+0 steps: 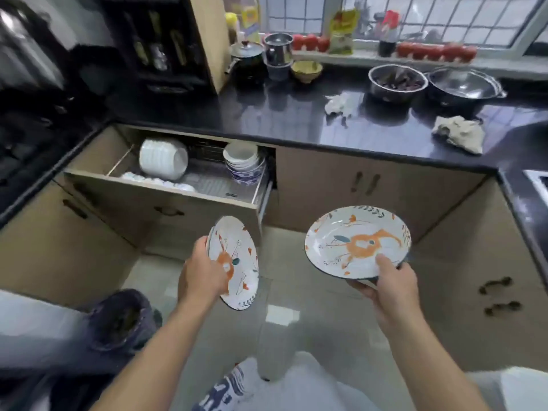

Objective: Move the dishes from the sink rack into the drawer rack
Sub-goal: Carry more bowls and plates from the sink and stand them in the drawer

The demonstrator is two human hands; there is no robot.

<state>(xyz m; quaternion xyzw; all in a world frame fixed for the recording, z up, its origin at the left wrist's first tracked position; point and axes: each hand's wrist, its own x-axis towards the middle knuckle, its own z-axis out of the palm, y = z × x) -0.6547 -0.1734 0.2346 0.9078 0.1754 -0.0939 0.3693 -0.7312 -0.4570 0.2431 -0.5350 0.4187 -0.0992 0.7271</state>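
Below the open drawer (166,200), at about six o'clock from it, the left hand (201,272) grips a patterned plate (237,262) by its left rim, the plate tilted nearly on edge. At three o'clock from it, well apart, the right hand (388,284) holds a second patterned plate (355,238) almost flat, thumb pressed on its near rim and fingers curled underneath. Both plates hang over a pale tiled floor (281,315). Inside the drawer rack, a stack of white bowls (163,157) lies on its side at nine o'clock and a stack of blue-patterned bowls (243,166) stands upright at three o'clock; flat white dishes (157,181) lie along the front. On the black counter (296,120) at twelve o'clock sit two steel bowls (397,81) and two crumpled cloths (458,133).
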